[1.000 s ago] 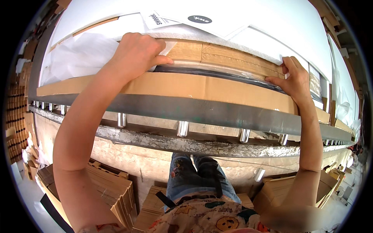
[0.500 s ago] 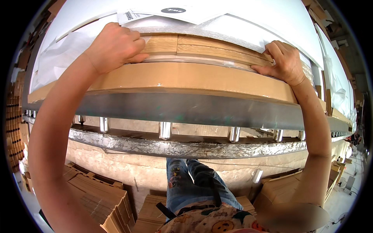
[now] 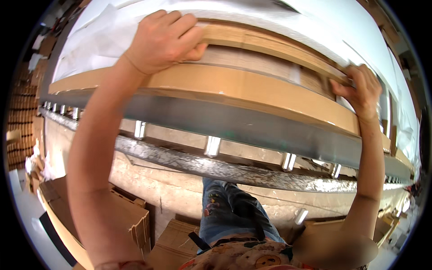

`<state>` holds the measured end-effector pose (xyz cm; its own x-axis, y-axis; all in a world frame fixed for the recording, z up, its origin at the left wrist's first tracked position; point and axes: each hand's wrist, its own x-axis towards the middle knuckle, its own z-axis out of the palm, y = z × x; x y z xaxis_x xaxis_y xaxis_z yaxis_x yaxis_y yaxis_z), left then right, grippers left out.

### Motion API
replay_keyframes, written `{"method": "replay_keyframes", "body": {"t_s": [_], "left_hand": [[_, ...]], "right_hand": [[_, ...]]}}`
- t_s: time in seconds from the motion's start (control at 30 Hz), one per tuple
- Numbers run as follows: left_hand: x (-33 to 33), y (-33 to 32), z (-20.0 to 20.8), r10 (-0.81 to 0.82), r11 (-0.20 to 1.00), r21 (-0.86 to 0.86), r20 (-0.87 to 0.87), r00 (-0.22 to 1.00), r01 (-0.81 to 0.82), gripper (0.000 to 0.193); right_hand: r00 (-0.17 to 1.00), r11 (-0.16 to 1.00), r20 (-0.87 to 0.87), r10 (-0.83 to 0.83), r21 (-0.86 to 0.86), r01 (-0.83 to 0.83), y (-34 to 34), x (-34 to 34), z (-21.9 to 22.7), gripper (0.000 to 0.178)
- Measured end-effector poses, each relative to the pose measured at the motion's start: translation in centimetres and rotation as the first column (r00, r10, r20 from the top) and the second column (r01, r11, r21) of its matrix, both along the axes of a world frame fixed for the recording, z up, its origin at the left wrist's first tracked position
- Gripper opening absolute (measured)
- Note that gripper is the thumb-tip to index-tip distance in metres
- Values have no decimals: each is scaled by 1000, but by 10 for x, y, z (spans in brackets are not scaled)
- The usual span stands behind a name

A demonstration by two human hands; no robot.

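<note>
A stack of flat brown cardboard sheets (image 3: 252, 87) lies on a grey metal table edge (image 3: 234, 123). My left hand (image 3: 164, 40) grips the top left part of the stack, fingers curled over the upper sheets. Over at the stack's right end, my right hand (image 3: 360, 90) clamps its edge with the fingers on top. White sheet material (image 3: 103, 45) covers the surface behind the stack.
Below the table edge runs a rough metal rail (image 3: 216, 166) with short shiny posts. Flattened cardboard boxes (image 3: 117, 216) lie on the floor at the lower left, and more stacks (image 3: 20, 130) stand at the far left. My legs in jeans (image 3: 229, 211) show beneath.
The view has closed in on the stack. Both hands keep their hold on the cardboard; the left hand now sits higher on the top sheets and the stack looks tilted toward me.
</note>
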<state>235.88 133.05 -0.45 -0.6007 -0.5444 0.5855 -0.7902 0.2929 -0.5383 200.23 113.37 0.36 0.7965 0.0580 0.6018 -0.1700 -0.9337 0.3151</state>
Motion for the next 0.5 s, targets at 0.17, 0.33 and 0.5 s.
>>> {"method": "replay_keyframes", "body": {"t_s": [0.17, 0.33, 0.5], "left_hand": [[-1, 17, -7, 182, 968, -146, -144, 973, -203, 21], [-4, 1, 11, 105, 952, -281, -81, 991, -124, 25], [3, -6, -8, 133, 938, -295, -173, 976, -180, 34]], "right_hand": [[991, 992, 131, -13, -121, 29, 5, 3, 7, 33], [988, 994, 154, -5, -109, 22, -11, -8, 2, 36], [989, 991, 134, -57, -114, 72, -9, -11, 15, 37]]}}
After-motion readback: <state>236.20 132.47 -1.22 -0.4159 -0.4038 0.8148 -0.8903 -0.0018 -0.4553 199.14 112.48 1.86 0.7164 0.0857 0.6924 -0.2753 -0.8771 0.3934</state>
